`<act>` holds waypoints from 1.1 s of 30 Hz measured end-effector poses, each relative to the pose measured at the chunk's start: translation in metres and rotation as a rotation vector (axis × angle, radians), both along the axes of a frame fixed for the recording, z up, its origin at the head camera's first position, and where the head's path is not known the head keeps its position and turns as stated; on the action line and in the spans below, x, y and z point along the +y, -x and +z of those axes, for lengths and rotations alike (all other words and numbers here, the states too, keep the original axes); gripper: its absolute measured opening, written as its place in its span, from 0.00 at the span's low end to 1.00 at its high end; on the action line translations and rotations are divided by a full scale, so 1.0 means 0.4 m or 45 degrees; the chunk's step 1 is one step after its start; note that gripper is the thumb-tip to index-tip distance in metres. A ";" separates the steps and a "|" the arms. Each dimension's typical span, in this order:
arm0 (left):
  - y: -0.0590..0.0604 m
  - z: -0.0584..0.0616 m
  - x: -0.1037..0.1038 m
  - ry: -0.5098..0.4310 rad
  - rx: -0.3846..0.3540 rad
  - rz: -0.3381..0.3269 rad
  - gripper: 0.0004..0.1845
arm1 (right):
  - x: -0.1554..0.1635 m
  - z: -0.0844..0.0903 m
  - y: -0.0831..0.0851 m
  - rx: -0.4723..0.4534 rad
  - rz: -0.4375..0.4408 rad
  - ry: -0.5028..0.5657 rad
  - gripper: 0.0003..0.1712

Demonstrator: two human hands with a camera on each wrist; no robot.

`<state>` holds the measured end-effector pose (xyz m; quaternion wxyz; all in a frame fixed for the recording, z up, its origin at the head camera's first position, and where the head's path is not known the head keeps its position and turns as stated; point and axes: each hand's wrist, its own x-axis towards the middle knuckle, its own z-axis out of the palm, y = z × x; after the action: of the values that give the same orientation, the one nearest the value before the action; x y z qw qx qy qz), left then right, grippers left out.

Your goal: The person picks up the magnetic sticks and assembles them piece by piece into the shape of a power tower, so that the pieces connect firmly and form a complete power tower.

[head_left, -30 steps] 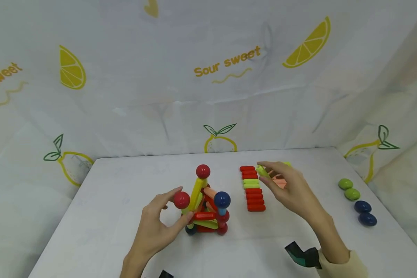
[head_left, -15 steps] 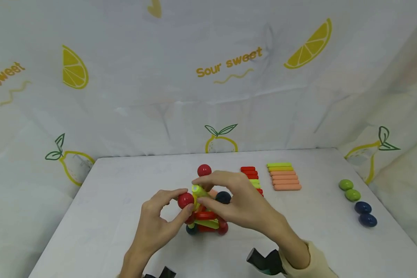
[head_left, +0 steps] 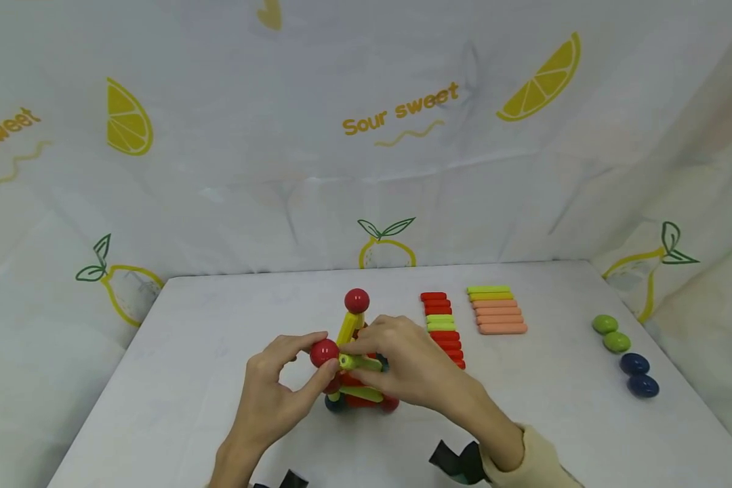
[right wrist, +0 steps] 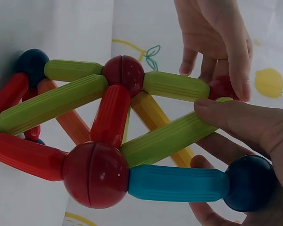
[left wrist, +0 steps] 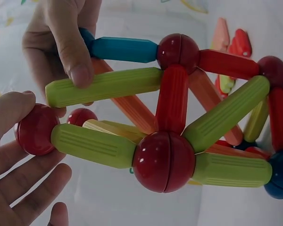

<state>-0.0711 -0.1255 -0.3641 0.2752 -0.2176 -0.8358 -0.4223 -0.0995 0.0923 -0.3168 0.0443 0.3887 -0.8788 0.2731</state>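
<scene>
A structure of coloured magnetic rods and balls stands on the white table, its base partly hidden behind the hands in the head view. My left hand (head_left: 277,379) pinches a red ball (head_left: 323,353) at its upper left corner, on the end of a green rod (left wrist: 94,146). With thumb and fingers, my right hand (head_left: 415,362) holds another green rod (left wrist: 104,88) slanting between that ball and a lower red ball (right wrist: 96,174). Its upper end lies close to the pinched ball; contact is unclear. Beside my right fingers, a dark blue ball (right wrist: 250,182) tops a light blue rod (right wrist: 179,182).
Right of the structure lies a column of red rods (head_left: 444,335) and green rods (head_left: 440,322). Farther right are peach rods (head_left: 502,329), with a yellow rod (head_left: 491,296) behind. Green balls (head_left: 616,341) and dark blue balls (head_left: 643,385) line the table's right side.
My right hand has carried the green rod leftward from the loose rods to the structure, then lowered and turned it beside the red ball. My left hand keeps its pinch on that ball.
</scene>
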 end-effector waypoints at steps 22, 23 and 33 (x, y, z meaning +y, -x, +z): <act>-0.001 -0.010 -0.010 -0.014 -0.032 -0.018 0.20 | -0.032 -0.002 -0.007 0.165 -0.061 -0.180 0.15; -0.001 -0.011 -0.010 -0.013 -0.035 -0.021 0.20 | -0.032 -0.002 -0.006 0.164 -0.060 -0.177 0.15; -0.002 -0.027 -0.010 0.016 -0.071 -0.066 0.26 | 0.043 0.008 -0.008 0.046 -0.150 0.163 0.19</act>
<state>-0.0705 -0.1295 -0.3747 0.2392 -0.2290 -0.8399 -0.4300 -0.0962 0.1097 -0.3136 0.1010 0.3377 -0.8799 0.3186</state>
